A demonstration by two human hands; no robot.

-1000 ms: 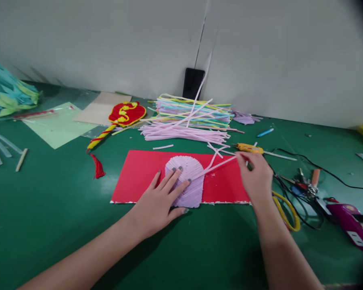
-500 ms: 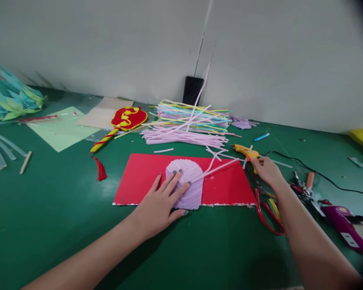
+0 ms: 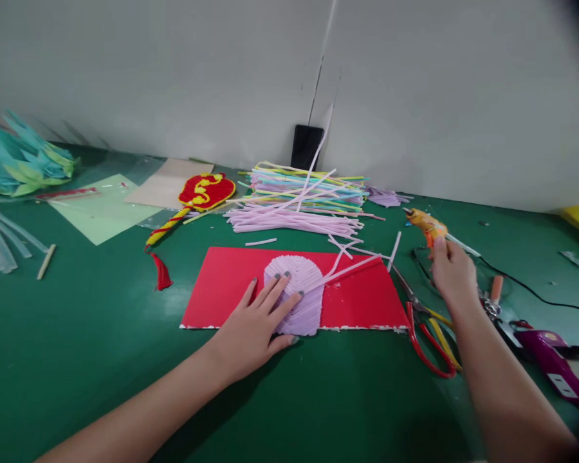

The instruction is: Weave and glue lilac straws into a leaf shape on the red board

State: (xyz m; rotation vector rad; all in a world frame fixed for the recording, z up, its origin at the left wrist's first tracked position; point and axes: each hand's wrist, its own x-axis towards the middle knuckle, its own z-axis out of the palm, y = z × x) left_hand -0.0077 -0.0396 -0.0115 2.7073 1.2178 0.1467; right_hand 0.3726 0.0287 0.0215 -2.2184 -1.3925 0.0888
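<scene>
My left hand (image 3: pixel 255 325) lies flat with fingers spread on a lilac fan of glued straw pieces (image 3: pixel 300 292), which sits on a red card (image 3: pixel 222 283). A long pale pink straw (image 3: pixel 347 269) runs up to the right from the fan. My right hand (image 3: pixel 451 273) is closed on a yellow glue gun (image 3: pixel 423 222) and holds it lifted above the green table (image 3: pixel 101 366), right of the card, nozzle pointing left.
A heap of coloured straws (image 3: pixel 302 196) lies behind the card. Red-handled scissors (image 3: pixel 427 337), yellow-handled scissors, pliers, a black cable and a purple tool (image 3: pixel 552 360) crowd the right. A red and yellow fan ornament with a tassel (image 3: pixel 197 196) and paper sheets sit at the left.
My right hand let go of the pink straw, reached to the glue gun lying on the table, took hold of it and lifted it up to the right. My left hand stayed put.
</scene>
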